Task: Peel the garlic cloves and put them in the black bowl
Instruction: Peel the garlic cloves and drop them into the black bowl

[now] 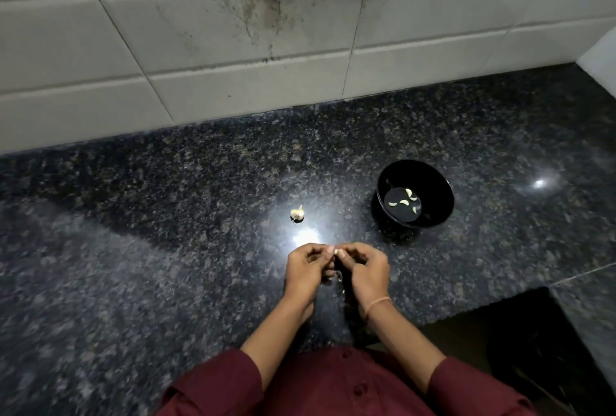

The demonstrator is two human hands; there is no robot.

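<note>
Lower centre: left hand [308, 265] and right hand [366, 269] meet above the polished, speckled granite worktop [166, 215], fingers of both curled and pinching one small pale garlic clove [336, 251], evidently to strip its skin. The glossy round black bowl [430, 182], right of centre, holds several crescent-shaped peeled cloves [404, 202]. A partial garlic bulb [297, 213] stands to its left, within reach.

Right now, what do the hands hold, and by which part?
A garlic clove, pinched between the fingertips of the left hand and the right hand; which part of it cannot be told.
</note>
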